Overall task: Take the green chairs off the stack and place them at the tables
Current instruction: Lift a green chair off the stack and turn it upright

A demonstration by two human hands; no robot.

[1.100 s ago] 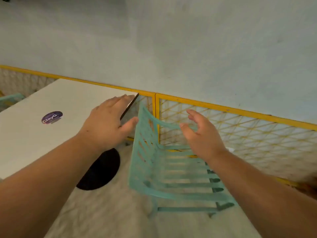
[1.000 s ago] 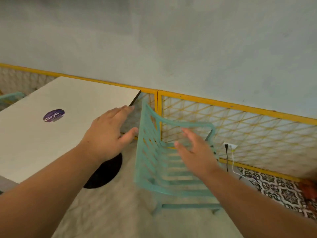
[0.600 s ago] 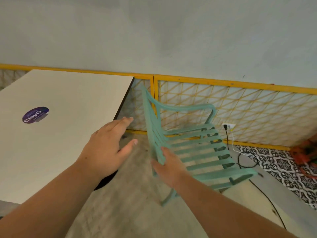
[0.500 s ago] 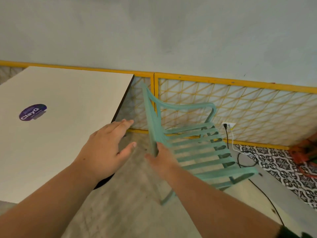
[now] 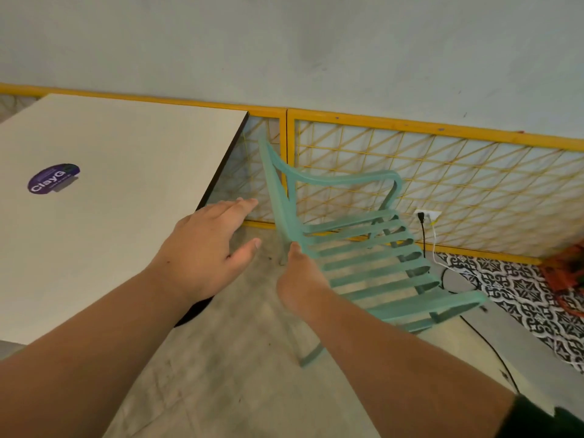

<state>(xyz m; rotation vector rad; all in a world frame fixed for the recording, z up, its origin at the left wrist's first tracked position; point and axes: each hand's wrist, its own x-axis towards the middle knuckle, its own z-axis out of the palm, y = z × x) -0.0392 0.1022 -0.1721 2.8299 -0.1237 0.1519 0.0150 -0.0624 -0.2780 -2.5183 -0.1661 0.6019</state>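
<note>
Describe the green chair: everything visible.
The green chair is mint green, plastic-looking and slightly motion-blurred. It has a slatted seat, a slatted back seen nearly edge-on, a curved armrest on the far side, and thin legs partly visible below. It sits over the concrete floor beside the white table, back toward the table and seat pointing away, with the yellow mesh fence behind. The right hand grips its near edge where back meets seat, fingers hidden. The left hand hovers open, not touching it.

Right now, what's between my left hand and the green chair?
Nothing: the head view shows a narrow bare gap between the left hand and the green chair, with only concrete floor and yellow mesh fence behind.
</note>
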